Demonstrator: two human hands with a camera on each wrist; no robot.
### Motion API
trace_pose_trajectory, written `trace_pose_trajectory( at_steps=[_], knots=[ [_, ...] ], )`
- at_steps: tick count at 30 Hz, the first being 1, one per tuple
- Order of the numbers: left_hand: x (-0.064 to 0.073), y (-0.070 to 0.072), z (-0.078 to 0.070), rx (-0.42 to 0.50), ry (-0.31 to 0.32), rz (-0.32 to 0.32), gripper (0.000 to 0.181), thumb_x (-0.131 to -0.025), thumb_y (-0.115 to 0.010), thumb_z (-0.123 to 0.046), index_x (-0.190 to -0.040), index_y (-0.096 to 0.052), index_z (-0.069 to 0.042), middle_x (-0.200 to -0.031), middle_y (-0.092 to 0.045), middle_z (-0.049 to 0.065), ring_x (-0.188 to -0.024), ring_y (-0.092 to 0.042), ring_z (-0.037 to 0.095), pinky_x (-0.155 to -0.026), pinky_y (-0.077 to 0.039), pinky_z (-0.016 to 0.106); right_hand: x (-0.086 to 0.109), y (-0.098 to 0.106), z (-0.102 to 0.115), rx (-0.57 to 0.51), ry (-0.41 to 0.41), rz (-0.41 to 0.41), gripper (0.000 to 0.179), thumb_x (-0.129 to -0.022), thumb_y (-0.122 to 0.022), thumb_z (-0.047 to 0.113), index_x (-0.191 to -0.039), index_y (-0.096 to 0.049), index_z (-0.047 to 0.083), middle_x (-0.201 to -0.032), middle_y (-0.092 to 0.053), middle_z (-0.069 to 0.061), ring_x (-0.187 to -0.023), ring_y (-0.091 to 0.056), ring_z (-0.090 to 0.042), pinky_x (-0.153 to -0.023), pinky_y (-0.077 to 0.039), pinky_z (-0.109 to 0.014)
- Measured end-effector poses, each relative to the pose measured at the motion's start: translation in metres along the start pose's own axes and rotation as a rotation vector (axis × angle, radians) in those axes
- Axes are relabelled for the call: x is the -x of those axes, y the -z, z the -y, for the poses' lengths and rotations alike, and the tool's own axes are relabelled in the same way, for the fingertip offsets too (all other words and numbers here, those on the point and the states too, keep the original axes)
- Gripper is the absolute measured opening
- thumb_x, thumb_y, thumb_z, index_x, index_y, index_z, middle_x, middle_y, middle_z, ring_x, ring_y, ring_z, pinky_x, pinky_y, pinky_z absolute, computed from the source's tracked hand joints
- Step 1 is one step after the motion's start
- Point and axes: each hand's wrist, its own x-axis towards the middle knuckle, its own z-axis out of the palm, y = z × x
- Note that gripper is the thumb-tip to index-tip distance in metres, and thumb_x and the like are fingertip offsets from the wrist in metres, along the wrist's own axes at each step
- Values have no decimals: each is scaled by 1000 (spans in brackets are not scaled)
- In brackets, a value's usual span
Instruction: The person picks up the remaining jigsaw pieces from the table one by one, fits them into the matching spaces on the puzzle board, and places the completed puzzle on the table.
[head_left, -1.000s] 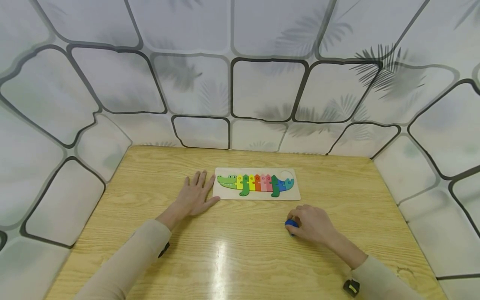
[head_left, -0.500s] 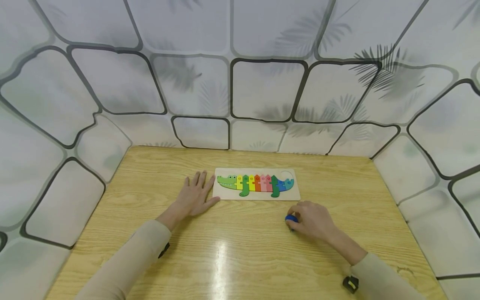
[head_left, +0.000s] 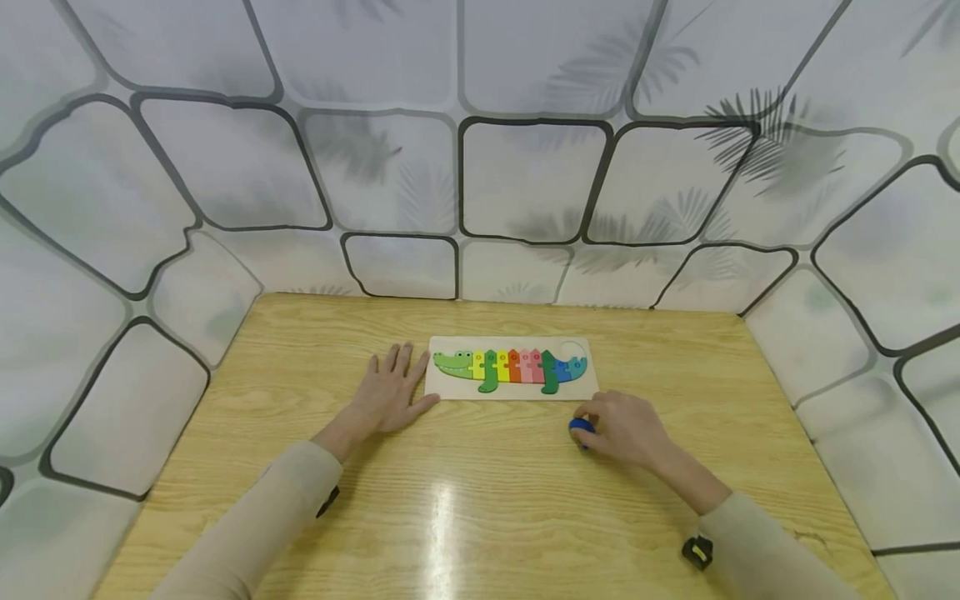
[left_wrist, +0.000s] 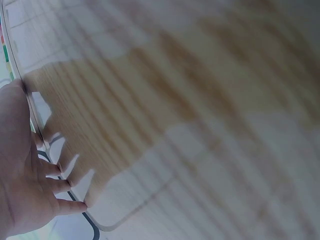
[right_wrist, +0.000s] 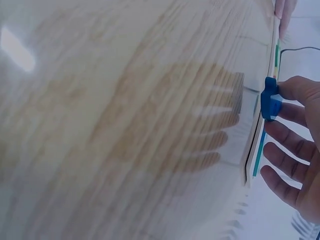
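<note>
A pale wooden puzzle board (head_left: pixel 457 390) lies on the table with a colourful crocodile in it, from green head to blue tail. At its upper right corner a round recess (head_left: pixel 573 348) shows bare wood. My left hand (head_left: pixel 386 398) lies flat with fingers spread, thumb and forefinger at the board's left edge. Below the board's right end, my right hand (head_left: pixel 621 427) pinches a blue puzzle piece (right_wrist: pixel 270 100) between thumb and fingers. In the right wrist view the piece has a knob at one end, and the other fingers are loosely bent.
The wooden table (head_left: pixel 495 500) reflects a bright light strip near its front. Patterned panels (head_left: pixel 536 179) with leaf shapes enclose it at the back and on both sides. A dark strap (head_left: pixel 697 552) is on the right wrist.
My right hand has moved up and away from me with the blue puzzle piece, closer to the board. The left hand and the board have stayed in place.
</note>
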Motion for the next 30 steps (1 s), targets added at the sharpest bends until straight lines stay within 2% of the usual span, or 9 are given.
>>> trace_pose_trajectory(
  at_steps=[9, 15, 22, 30],
  knots=[
    [1, 1, -1, 3, 3, 3, 87, -106, -36, -69, -170, -20, -11, -173, -22, 29, -160, -25, 50, -123, -30, 73, -8, 4, -5, -32, -19, -45, 20, -86, -87, 37, -95, -82, 20, -82, -74, 5, -70, -64, -8, -55, -47, -22],
    [1, 0, -1, 9, -1, -13, 87, -106, -38, -68, -170, -22, -11, -173, -23, 29, -160, -26, 50, -123, -30, 73, -13, 2, -12, -28, 1, -122, 21, -85, -88, 36, -96, -83, 19, -83, -74, 3, -72, -67, -12, -55, -50, -24],
    [1, -1, 0, 11, -3, -13, 87, -106, -38, -68, -170, -22, -10, -173, -24, 29, -160, -26, 50, -123, -29, 74, -20, -3, -19, -17, 12, -173, 23, -85, -88, 37, -98, -83, 18, -84, -76, 2, -73, -69, -14, -56, -52, -26],
    [1, 0, -1, 5, -2, -11, 87, -106, -37, -69, -170, -21, -11, -173, -23, 29, -160, -26, 50, -123, -30, 73, -31, -6, -25, 2, 36, -224, 25, -83, -90, 35, -98, -83, 16, -82, -76, 0, -68, -68, -13, -52, -49, -24]
  ],
)
